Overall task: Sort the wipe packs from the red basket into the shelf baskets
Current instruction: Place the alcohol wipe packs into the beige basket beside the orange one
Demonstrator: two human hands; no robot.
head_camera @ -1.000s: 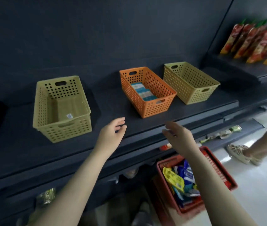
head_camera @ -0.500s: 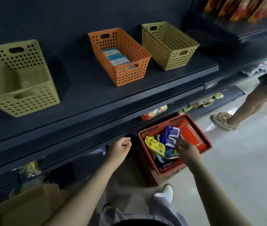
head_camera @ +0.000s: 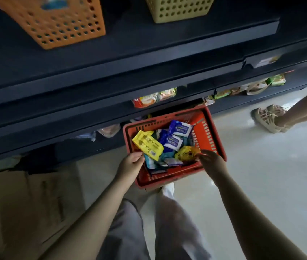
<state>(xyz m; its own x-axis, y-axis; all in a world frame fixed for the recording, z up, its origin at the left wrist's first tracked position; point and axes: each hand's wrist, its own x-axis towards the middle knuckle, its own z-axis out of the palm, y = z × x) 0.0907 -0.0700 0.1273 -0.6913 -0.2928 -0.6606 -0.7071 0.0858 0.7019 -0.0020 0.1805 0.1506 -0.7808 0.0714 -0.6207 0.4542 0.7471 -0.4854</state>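
Observation:
The red basket stands on the floor below the dark shelves and holds several wipe packs. A flat yellow pack lies at its left, with two blue-and-white packs in the middle. My right hand pinches a crumpled yellow pack at the basket's right side. My left hand reaches over the left rim. Its fingertips touch the flat yellow pack's lower edge, and a grip cannot be made out. On the shelf above stand an orange basket with a blue pack inside and a beige basket.
Dark shelf edges jut out above the red basket, with snack packets on the lower shelves. A cardboard box sits on the floor at my left. Another person's sandalled foot stands at the right. My legs are below the basket.
My view has tilted down and closer to the red basket. My left hand moved from beside the basket onto its left rim. My right hand has taken hold of a crumpled yellow pack.

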